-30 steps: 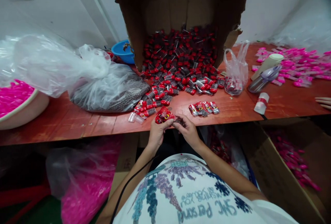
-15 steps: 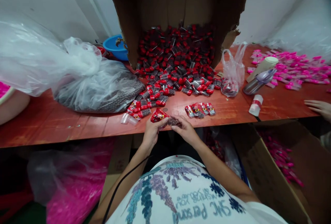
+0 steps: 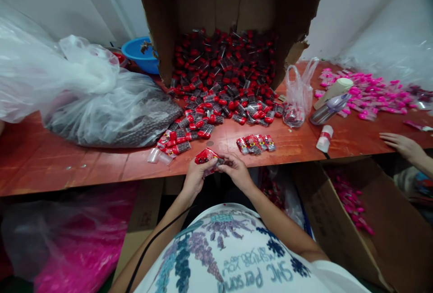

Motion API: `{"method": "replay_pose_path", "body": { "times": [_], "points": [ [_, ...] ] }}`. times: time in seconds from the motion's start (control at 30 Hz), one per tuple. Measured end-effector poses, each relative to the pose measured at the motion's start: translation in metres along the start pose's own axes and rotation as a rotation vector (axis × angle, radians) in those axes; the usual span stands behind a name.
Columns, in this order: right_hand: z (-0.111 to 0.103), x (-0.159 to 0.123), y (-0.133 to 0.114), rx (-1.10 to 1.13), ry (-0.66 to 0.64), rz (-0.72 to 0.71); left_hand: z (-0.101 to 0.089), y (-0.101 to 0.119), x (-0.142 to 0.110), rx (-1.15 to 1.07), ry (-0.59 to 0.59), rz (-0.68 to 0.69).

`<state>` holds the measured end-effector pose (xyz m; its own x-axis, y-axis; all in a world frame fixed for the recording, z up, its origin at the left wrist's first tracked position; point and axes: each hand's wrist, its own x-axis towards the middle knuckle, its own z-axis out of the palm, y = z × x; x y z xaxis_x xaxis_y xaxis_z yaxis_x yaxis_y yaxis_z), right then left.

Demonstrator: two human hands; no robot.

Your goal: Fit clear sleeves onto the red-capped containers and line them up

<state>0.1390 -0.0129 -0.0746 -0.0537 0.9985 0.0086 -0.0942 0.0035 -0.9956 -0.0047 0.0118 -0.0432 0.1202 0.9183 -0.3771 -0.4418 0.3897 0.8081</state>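
My left hand [image 3: 196,175] is closed on a red printed plastic packet [image 3: 205,155] just over the table's front edge. Against the packet's right side, my right hand [image 3: 239,172] pinches a small container of dark beads, mostly hidden by the fingers. Several red printed packets [image 3: 255,144] lie in a row on the table to the right. Left of my hands are loose red-capped clear containers of dark beads [image 3: 182,147] and small clear empty cups [image 3: 159,155]. A large pile of red-capped containers [image 3: 230,76] spills from a cardboard box [image 3: 304,4] lying on its side.
A clear bag of dark beads [image 3: 118,112] and a blue basin [image 3: 142,56] are at left. To the right stand a small plastic bag [image 3: 297,96], a bottle [image 3: 329,109], a white roll [image 3: 324,138] and pink pieces [image 3: 375,87]. Another person's hand [image 3: 402,145] rests at far right.
The beaded container in my right hand has moved left against the red packet and shows less. The whole view has shifted, and more of the other person's arm shows at right.
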Motion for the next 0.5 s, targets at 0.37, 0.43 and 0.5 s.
{"method": "replay_pose_path", "body": {
  "times": [0.37,0.43,0.5],
  "points": [
    [-0.12,0.03,0.004,-0.562,0.655,-0.167,-0.006,0.001,0.009,-0.208,0.12,-0.18],
    [-0.135,0.03,0.003,-0.692,0.694,-0.13,-0.008,0.002,0.009,-0.21,0.126,-0.174],
    [-0.128,0.027,-0.002,-0.79,0.713,-0.164,-0.007,0.0,0.01,-0.207,0.133,-0.171]
  ]
}}
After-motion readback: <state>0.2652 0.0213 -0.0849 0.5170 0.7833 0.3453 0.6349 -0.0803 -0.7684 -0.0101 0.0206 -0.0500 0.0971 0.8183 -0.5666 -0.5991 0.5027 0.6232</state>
